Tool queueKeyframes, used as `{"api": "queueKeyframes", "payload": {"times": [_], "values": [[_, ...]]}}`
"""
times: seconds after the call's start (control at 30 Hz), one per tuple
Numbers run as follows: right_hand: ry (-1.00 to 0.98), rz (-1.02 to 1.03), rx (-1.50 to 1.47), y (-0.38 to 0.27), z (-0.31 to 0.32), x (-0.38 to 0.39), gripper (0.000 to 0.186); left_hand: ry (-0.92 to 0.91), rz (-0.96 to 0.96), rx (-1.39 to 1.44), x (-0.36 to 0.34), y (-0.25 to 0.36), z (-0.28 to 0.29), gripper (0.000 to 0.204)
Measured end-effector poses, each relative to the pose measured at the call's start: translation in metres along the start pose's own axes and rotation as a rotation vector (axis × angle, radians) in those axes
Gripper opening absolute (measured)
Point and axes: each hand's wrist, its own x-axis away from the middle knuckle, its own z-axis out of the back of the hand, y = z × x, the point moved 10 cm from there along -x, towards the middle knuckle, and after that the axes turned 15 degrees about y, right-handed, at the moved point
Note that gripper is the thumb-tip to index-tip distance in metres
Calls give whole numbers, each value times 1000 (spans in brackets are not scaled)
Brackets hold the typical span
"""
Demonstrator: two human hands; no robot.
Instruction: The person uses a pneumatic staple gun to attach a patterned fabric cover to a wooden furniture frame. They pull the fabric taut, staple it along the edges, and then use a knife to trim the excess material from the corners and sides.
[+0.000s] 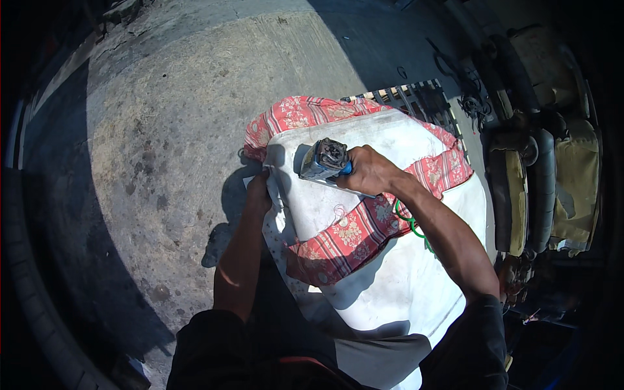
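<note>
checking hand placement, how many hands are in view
2: the right hand grips the staple gun over the white padding; the left hand is at the padding's left edge. Others may be hidden in shadow.

The right hand [370, 170] covers the grip of the tool [318, 162] — I can't see every finger. The left hand [258, 187] is in shadow, its fingertips hard to make out — and red cloth [302, 114] hides part of the slatted rack [422, 101].

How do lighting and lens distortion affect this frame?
Head view: strong sun makes the lower white sheet glaringly bright; the left hand looks dark, the right hand sunlit; hard shadows cross the concrete floor; the fisheye rim falls to black.
</note>
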Motion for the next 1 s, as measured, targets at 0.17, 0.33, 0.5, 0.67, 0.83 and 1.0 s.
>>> {"api": "queueKeyframes", "payload": {"times": [0.17, 0.33, 0.5, 0.67, 0.83, 1.0], "values": [[11, 65, -59, 6, -8, -1, 35, 526, -930, -739, 37, 84, 23, 31], [-44, 69, 29, -11, -5, 10, 31, 614, -1152, -951, 41, 87, -13, 28], [-20, 62, 75, -18, -5, 12, 27, 594, -1180, -832, 32, 70, -18, 32], [-44, 67, 121, -9, -6, 21, 28, 653, -1153, -828, 27, 71, -18, 36], [-53, 72, 125, 3, -7, 26, 24, 652, -1136, -844, 18, 67, -23, 36], [-79, 137, 69, -19, -1, 24, 30, 421, -909, -930, -51, 61, 35, 46]]}}
